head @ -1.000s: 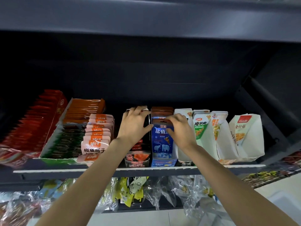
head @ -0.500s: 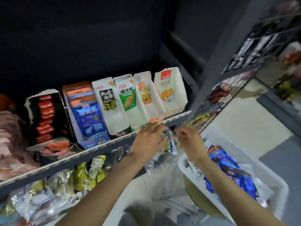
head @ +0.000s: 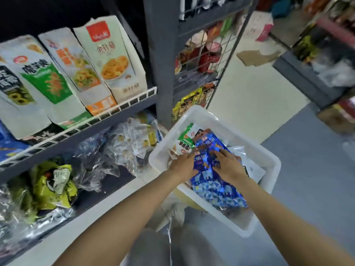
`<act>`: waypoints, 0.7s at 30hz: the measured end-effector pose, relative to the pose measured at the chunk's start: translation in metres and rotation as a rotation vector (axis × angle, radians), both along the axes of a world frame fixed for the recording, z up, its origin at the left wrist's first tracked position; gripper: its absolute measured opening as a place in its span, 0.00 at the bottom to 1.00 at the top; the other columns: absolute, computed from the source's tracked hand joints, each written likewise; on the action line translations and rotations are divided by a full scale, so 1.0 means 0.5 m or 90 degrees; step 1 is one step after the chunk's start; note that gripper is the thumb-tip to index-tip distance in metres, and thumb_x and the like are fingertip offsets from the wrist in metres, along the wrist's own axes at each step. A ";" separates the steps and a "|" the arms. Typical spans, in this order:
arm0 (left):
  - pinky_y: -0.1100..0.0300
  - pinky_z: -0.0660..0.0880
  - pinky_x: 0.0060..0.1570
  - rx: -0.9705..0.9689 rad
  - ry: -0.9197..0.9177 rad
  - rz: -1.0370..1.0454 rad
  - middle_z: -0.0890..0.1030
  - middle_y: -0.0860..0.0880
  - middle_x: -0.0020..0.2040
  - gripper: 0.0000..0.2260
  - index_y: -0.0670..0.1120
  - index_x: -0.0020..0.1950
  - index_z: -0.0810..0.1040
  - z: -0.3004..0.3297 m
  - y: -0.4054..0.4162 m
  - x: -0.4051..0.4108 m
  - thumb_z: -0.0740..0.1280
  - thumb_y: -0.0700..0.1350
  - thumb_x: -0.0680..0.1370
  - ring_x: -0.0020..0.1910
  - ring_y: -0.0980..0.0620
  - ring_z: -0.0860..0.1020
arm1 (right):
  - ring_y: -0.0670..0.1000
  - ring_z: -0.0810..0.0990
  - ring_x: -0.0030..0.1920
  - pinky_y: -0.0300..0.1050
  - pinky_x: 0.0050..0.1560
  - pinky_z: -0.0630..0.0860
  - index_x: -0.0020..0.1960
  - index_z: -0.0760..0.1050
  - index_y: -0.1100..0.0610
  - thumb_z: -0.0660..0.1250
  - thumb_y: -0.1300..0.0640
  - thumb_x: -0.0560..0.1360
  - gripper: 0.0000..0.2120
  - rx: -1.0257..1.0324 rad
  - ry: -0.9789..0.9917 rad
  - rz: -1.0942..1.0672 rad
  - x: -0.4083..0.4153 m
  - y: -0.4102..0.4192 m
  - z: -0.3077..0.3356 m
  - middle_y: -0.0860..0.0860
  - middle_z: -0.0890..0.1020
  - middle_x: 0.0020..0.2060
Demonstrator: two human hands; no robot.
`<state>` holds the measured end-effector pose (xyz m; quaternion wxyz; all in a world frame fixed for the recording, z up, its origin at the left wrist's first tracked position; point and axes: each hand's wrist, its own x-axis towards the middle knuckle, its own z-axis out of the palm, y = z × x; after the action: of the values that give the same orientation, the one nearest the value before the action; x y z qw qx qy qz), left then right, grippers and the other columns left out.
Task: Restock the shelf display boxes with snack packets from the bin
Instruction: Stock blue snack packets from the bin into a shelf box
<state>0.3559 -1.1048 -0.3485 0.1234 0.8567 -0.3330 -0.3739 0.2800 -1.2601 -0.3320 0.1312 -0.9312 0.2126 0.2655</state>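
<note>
Both hands in white bin [head: 267,160] beside shelf [head: 123,110]. Left hand [head: 182,165] and right hand [head: 229,166] rest on blue packet [head: 217,187]. Display boxes [head: 113,60] upright on shelf.
</note>
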 end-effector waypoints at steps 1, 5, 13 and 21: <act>0.48 0.63 0.68 0.020 0.001 -0.025 0.55 0.41 0.76 0.38 0.43 0.77 0.46 -0.010 -0.011 -0.004 0.65 0.53 0.77 0.73 0.42 0.59 | 0.59 0.63 0.70 0.51 0.67 0.63 0.76 0.54 0.54 0.59 0.55 0.79 0.27 -0.010 -0.015 0.013 -0.002 -0.008 -0.003 0.53 0.59 0.74; 0.50 0.54 0.74 0.051 -0.039 -0.071 0.44 0.44 0.78 0.48 0.43 0.77 0.41 -0.032 -0.042 -0.010 0.70 0.59 0.72 0.76 0.45 0.48 | 0.58 0.68 0.66 0.52 0.65 0.66 0.74 0.57 0.52 0.62 0.52 0.77 0.28 -0.027 -0.046 0.056 -0.010 -0.029 -0.011 0.52 0.63 0.72; 0.50 0.58 0.71 0.069 -0.050 -0.026 0.52 0.41 0.76 0.60 0.43 0.77 0.39 -0.033 -0.067 0.015 0.77 0.61 0.62 0.74 0.43 0.53 | 0.57 0.67 0.66 0.52 0.62 0.70 0.72 0.62 0.56 0.67 0.60 0.75 0.28 0.027 -0.097 -0.004 -0.001 -0.043 -0.010 0.55 0.68 0.66; 0.51 0.60 0.68 0.017 0.000 0.077 0.59 0.44 0.70 0.49 0.47 0.74 0.55 -0.043 -0.076 0.024 0.79 0.55 0.62 0.70 0.45 0.57 | 0.57 0.76 0.53 0.43 0.54 0.70 0.60 0.73 0.63 0.69 0.65 0.73 0.16 0.099 -0.147 -0.113 0.011 -0.060 -0.001 0.57 0.71 0.58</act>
<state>0.3682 -1.1427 -0.3699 0.1342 0.8768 -0.2756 -0.3704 0.2854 -1.2900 -0.3325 0.2497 -0.9200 0.2564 0.1599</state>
